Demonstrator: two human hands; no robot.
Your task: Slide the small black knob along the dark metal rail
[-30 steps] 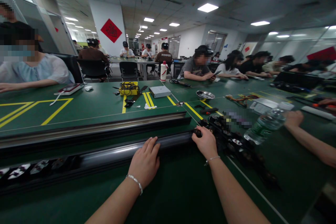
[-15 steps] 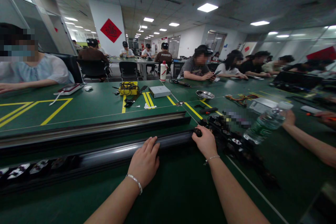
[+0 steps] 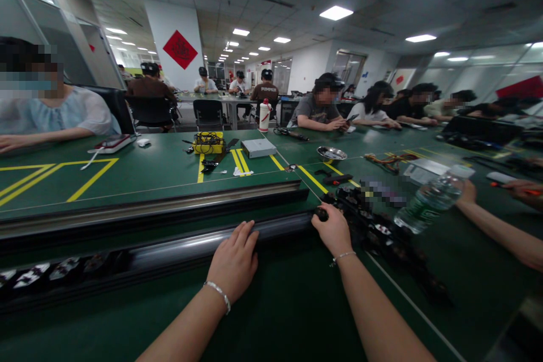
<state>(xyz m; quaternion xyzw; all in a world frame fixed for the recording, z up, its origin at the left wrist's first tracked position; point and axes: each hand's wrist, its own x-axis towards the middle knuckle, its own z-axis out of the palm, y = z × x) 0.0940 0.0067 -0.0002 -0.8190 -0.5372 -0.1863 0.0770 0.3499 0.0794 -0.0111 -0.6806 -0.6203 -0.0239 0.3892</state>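
A long black tube-like rail [image 3: 169,249] lies across the table in front of me, with shiny and dark fittings [image 3: 63,267] showing at its left part. My left hand [image 3: 235,260] rests on top of the rail, its fingers stretched out over the surface. At the rail's right end my right hand [image 3: 333,229] is closed, thumb and fingers around a small dark round part [image 3: 321,214]. Whether that part is joined to the rail, I cannot tell. Just beyond lies a second long rail [image 3: 169,203]. A chain of dark parts [image 3: 388,240] runs to the right of my right hand.
A co-worker's hand [image 3: 466,195] is by a clear plastic bottle [image 3: 430,201] at right. Further back on the green table [image 3: 148,181] are a metal bowl [image 3: 331,153], a grey box [image 3: 258,148] and a yellow container of cables [image 3: 207,143]. Several people sit around.
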